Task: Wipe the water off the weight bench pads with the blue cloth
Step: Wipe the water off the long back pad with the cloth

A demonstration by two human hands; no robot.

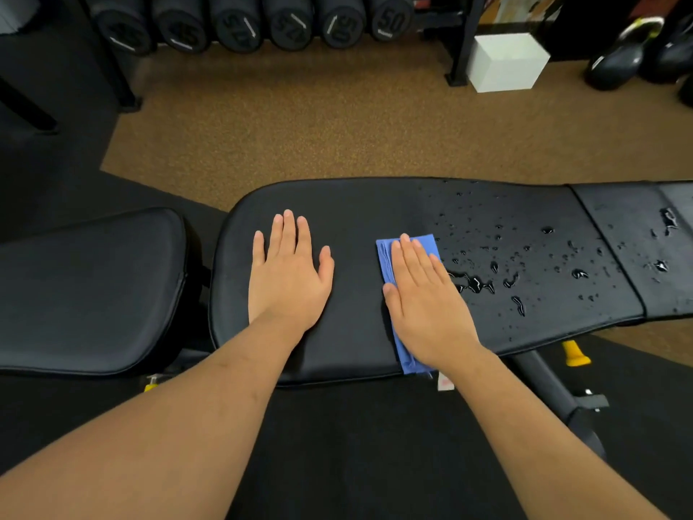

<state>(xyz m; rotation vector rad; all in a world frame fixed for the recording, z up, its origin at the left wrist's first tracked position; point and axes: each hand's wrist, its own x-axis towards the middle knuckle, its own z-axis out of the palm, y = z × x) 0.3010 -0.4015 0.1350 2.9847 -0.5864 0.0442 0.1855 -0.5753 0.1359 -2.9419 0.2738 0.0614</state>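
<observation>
A black weight bench lies across the view, with a long back pad [356, 219] in the middle and a seat pad [90, 290] at the left. Water drops and small puddles [525, 264] cover the right half of the back pad and the end section [660, 249]. My right hand [423, 302] presses flat, fingers straight, on a folded blue cloth [386, 257] at the left edge of the wet area. My left hand [288, 272] rests flat on the dry left part of the same pad.
A rack of black dumbbells [247, 24] lines the far side, with brown floor [300, 125] between it and the bench. A white box [506, 61] and kettlebells [615, 61] stand at the back right. Yellow adjustment knobs [573, 354] show under the bench.
</observation>
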